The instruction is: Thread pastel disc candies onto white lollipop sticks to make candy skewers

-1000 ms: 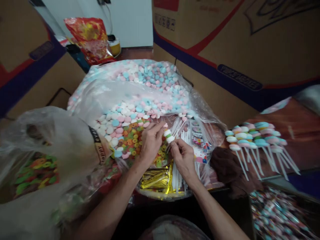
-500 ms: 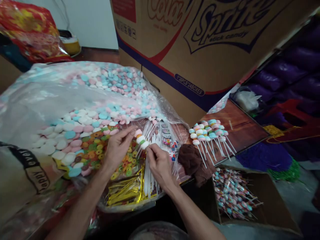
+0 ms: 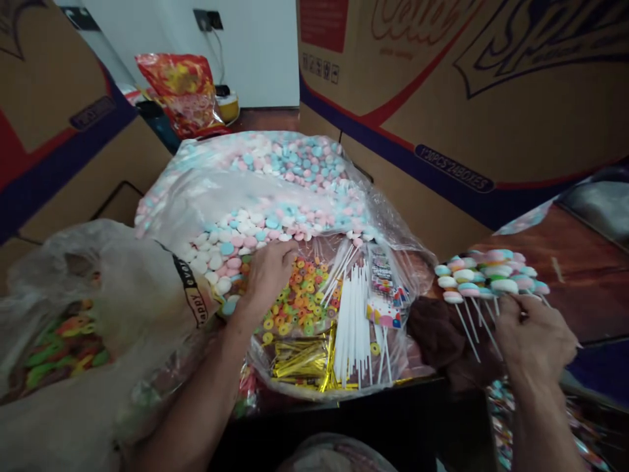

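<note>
My right hand (image 3: 533,337) pinches the stick of a marshmallow skewer (image 3: 504,286) at the near side of a pile of marshmallow skewers (image 3: 464,278). Pink, white and blue sweets are threaded on their white sticks. My left hand (image 3: 272,272) is at the near edge of the loose marshmallows (image 3: 240,229), beside the ring-shaped gummies (image 3: 299,295). Its fingers are curled downward, and the tips are hidden, so I cannot make out what they hold. White sticks (image 3: 354,321) lie in a bundle between my hands, beside gold twist ties (image 3: 302,360).
A large clear bag (image 3: 196,187) holds the marshmallows. Cardboard boxes (image 3: 393,157) stand behind and at the left. A brown cloth (image 3: 435,328) lies near the skewer pile. At left is a bag of colourful gummies (image 3: 66,344); wrapped sweets (image 3: 504,419) sit low at right.
My right hand has carried the marshmallow skewer right to the pile. My left hand has let go of it and moved to the loose marshmallows. The view has turned left.
</note>
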A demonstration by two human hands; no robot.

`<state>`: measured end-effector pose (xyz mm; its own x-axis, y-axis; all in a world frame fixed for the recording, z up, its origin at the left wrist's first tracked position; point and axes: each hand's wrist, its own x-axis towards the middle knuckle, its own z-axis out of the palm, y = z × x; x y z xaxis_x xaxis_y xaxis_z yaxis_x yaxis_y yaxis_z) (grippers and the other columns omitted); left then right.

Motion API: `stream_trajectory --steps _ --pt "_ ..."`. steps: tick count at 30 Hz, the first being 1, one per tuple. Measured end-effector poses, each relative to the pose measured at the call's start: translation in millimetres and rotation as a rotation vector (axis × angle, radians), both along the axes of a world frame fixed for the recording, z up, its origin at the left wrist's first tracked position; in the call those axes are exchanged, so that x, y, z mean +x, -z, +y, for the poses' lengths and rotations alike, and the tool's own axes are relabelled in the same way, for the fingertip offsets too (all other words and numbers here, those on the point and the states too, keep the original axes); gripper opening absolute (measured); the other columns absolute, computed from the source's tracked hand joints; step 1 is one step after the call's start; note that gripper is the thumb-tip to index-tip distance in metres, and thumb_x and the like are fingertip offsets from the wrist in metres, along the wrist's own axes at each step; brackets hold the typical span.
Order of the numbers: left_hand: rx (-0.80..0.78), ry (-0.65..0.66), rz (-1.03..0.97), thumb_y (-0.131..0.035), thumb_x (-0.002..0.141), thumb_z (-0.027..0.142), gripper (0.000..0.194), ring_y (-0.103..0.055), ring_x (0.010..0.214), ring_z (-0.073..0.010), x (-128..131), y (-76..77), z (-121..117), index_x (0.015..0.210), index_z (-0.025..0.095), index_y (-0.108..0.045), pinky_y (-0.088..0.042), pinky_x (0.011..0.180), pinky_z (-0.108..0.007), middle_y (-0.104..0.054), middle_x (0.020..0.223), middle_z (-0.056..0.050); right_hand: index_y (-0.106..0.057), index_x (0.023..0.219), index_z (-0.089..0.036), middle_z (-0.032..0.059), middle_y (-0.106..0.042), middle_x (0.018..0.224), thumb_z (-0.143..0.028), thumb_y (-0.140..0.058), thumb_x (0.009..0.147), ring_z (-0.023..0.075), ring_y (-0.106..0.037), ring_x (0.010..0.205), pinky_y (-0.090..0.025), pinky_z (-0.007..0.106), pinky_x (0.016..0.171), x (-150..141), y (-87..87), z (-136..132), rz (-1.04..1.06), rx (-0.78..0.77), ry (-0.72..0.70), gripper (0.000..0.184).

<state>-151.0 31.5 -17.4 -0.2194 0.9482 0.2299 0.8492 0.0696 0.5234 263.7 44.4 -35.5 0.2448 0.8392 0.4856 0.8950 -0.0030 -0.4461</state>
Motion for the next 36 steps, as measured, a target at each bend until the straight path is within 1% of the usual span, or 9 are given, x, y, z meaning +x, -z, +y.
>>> stream_trajectory --steps 3,5,8,10,16,19,22,27,36 --pt "-0.071 0.013 0.112 -0.050 0.088 0.019 0.025 -0.065 0.094 -0.0219 8 -4.6 1 0.094 0.022 -0.074 -0.047 0.084 -0.030 -0.073 0.096 -0.007 -0.072 0.097 -0.019 0.0159 -0.057 0.084 -0.031 -0.054 0.085 0.0441 -0.057 0.096 -0.039 0.049 0.069 -18 -5.1 -5 -0.107 0.145 0.268 0.025" --pt "-0.107 0.008 0.159 -0.048 0.089 0.018 0.027 -0.064 0.093 -0.0222 12 -8.0 4 0.095 0.021 -0.074 -0.046 0.083 -0.030 -0.071 0.096 -0.008 -0.069 0.110 -0.018 0.0205 -0.059 0.106 -0.031 -0.055 0.088 0.0449 -0.053 0.111 -0.040 0.055 0.081 -44 -9.4 -9 -0.148 0.235 0.226 0.029" --pt "-0.170 0.043 0.228 -0.045 0.091 0.021 0.028 -0.063 0.088 -0.0228 20 -12.0 13 0.091 0.020 -0.074 -0.045 0.079 -0.031 -0.069 0.090 -0.009 -0.069 0.096 -0.017 0.0155 -0.065 0.090 -0.028 -0.053 0.091 0.0339 -0.060 0.094 -0.045 0.048 0.079 -95 -7.7 -7 -0.085 0.228 -0.128 0.021" --pt "-0.218 0.108 0.273 -0.045 0.092 0.023 0.029 -0.062 0.087 -0.0236 28 -12.2 18 0.087 0.019 -0.074 -0.045 0.077 -0.032 -0.068 0.086 -0.009 -0.068 0.093 -0.018 0.0100 -0.068 0.086 -0.028 -0.051 0.092 0.0247 -0.062 0.079 -0.048 0.039 0.072 -131 -1.4 0 0.073 0.071 -0.444 0.019" --pt "-0.238 0.307 0.331 -0.046 0.088 0.012 0.032 -0.058 0.100 -0.0262 43 1.3 18 0.094 0.022 -0.075 -0.044 0.085 -0.035 -0.067 0.095 -0.011 -0.068 0.109 -0.019 0.0116 -0.068 0.092 -0.026 -0.050 0.094 0.0258 -0.062 0.083 -0.043 0.036 0.074 -204 7.3 17 -0.166 -0.192 -0.590 0.024" --pt "-0.254 0.308 0.287 -0.049 0.089 0.015 0.027 -0.060 0.095 -0.0244 41 2.8 16 0.092 0.021 -0.075 -0.045 0.084 -0.034 -0.068 0.091 -0.010 -0.069 0.091 -0.019 0.0112 -0.067 0.087 -0.024 -0.053 0.091 0.0243 -0.062 0.080 -0.040 0.033 0.070 -215 7.7 17 -0.225 -0.276 -0.589 0.016" --pt "-0.281 0.216 0.259 -0.045 0.092 0.021 0.029 -0.062 0.087 -0.0236 35 -3.7 20 0.088 0.019 -0.073 -0.045 0.079 -0.034 -0.068 0.084 -0.009 -0.065 0.082 -0.020 0.0080 -0.067 0.082 -0.021 -0.050 0.090 0.0220 -0.062 0.076 -0.039 0.030 0.066 -215 12.6 14 -0.055 -0.302 -0.585 0.017" --pt "-0.232 -0.050 0.346 -0.044 0.093 0.020 0.030 -0.059 0.104 -0.0272 30 -8.6 40 0.105 0.020 -0.071 -0.045 0.084 -0.035 -0.067 0.105 -0.013 -0.059 0.096 -0.019 0.0032 -0.066 0.077 -0.021 -0.048 0.085 0.0191 -0.062 0.067 -0.041 0.028 0.063 -214 17.9 12 0.297 -0.285 -0.559 0.016" --pt "-0.222 -0.097 0.346 -0.043 0.093 0.019 0.035 -0.058 0.109 -0.0279 32 4.5 60 0.116 0.026 -0.070 -0.046 0.085 -0.036 -0.065 0.115 -0.013 -0.056 0.102 -0.020 0.0009 -0.064 0.075 -0.027 -0.050 0.083 0.0179 -0.060 0.063 -0.043 0.028 0.061 -212 18.9 14 0.486 -0.264 -0.538 0.021"
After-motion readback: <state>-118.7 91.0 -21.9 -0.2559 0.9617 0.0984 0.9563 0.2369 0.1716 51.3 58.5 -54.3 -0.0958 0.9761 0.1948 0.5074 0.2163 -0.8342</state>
